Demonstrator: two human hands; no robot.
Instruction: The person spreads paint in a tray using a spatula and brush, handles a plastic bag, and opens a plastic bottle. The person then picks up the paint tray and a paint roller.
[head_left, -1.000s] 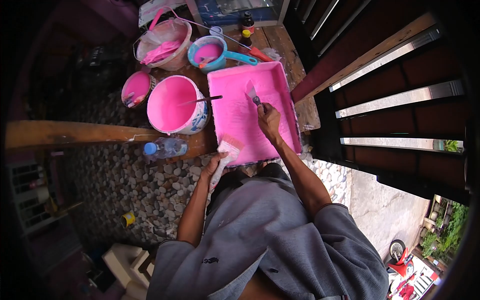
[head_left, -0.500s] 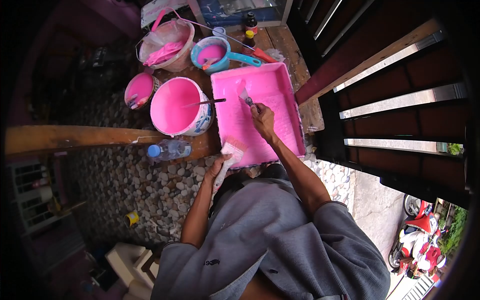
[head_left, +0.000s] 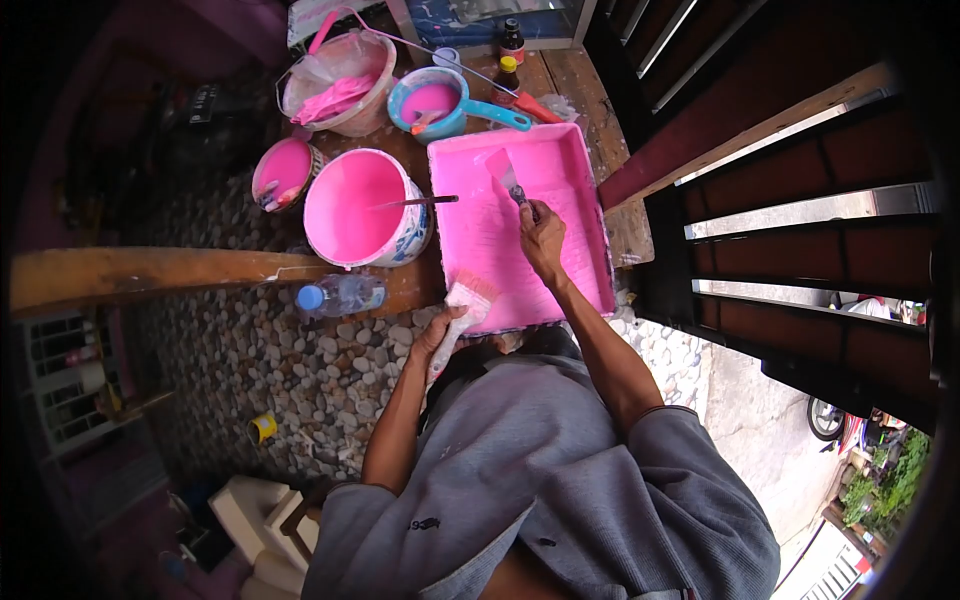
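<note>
My right hand is closed round the handle of a putty knife, whose pink-coated blade is at the far part of a pink paint tray. A ribbed slope shows in the tray's nearer half. In my left hand is a wide paintbrush with a pale, paint-smeared handle. Its pink bristles lie over the tray's near left edge. Left of the tray stands a white bucket coated pink inside, with a dark stick reaching out over its rim.
Behind are a blue dipper of pink paint, a large pail, a red-handled roller frame and bottles. A small paint can and a plastic water bottle stand left. Dark slatted fencing borders the right.
The putty knife's blade has turned and shows its broad pink face, and my right hand has shifted slightly right and nearer. A red motorbike at lower right has mostly left view.
</note>
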